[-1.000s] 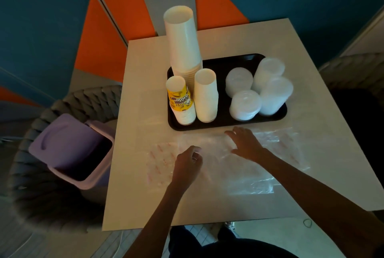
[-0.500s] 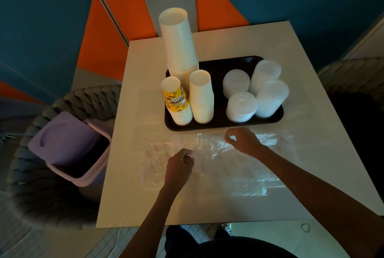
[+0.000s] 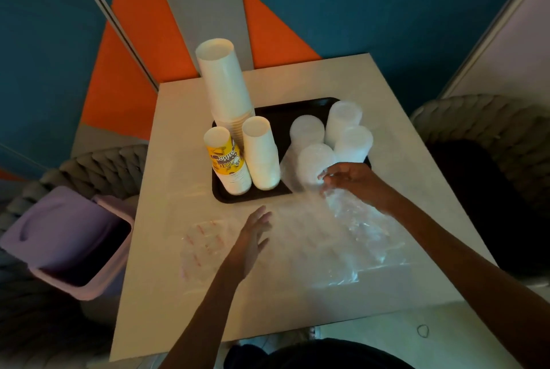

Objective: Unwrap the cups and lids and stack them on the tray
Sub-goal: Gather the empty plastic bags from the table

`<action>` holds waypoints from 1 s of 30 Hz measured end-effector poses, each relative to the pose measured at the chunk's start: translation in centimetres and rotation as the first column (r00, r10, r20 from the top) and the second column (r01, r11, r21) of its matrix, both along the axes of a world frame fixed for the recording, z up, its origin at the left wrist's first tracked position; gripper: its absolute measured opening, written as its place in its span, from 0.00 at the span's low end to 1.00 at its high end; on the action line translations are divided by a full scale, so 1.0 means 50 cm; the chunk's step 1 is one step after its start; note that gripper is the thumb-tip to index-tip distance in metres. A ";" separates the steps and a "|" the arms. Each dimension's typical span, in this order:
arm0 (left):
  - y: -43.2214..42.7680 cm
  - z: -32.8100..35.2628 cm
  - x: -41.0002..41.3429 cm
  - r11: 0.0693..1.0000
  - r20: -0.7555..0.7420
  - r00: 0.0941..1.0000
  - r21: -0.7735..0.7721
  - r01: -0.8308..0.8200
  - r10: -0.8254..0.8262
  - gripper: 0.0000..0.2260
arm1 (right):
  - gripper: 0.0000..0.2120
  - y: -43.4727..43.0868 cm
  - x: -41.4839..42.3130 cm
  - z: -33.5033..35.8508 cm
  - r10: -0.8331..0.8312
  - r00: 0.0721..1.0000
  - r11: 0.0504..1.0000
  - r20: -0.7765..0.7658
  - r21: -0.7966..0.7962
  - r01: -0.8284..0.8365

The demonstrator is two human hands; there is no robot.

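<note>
since half a second back the right hand (image 3: pixel 352 179) has lifted off the table and pulled one end of the clear plastic wrapper (image 3: pixel 351 237) up with it, so the film now rises in a crinkled ridge toward the tray instead of lying flat. the left hand (image 3: pixel 253 234) has let go too, it was curled on the film and is now spread.

left to right: purple bin (image 3: pixel 68 237) sits off the table's left edge with its lid tipped open, handy for the wrapper i'd guess. then the printed end of the wrapper lies flat on the table (image 3: pixel 297 83), and the left hand is open over it, fingers splayed, holding nothing, probably about to press the film down or gather it.

on the black tray (image 3: pixel 276 111), cups on the left half: a tall white cup stack (image 3: pixel 223 83) at the back, a short stack with a yellow printed cup (image 3: pixel 227 160) and a short white stack (image 3: pixel 262 154) in front. lid stacks (image 3: pixel 345 121) fill the right half, four of them, kept apart from the cups so nothing tips. looks like everything's unwrapped and stacked already.

right hand is pinched shut on the wrapper's raised end, just in front of the nearest lid stack and very near it, might be brushing it, can't tell. the rest of the film trails down under the right forearm. seems only the cleanup is left.
</note>
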State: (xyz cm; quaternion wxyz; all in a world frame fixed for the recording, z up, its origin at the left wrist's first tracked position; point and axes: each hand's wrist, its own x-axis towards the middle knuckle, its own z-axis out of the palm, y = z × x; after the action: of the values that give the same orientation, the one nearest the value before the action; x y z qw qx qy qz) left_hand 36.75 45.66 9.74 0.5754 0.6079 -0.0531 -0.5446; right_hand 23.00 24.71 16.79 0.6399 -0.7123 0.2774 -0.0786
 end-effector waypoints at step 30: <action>-0.051 0.123 -0.027 0.995 0.229 0.970 -0.025 0.091 -0.083 0.05 | 0.08 0.062 -0.099 -0.001 -0.385 0.923 0.881 0.008 0.300 0.365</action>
State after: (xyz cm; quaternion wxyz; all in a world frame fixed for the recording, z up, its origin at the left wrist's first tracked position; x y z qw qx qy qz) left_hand 35.38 43.09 15.89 0.5517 0.6531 -0.1551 -0.4950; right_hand 18.08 27.81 16.73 0.7199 -0.5392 0.3969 -0.1829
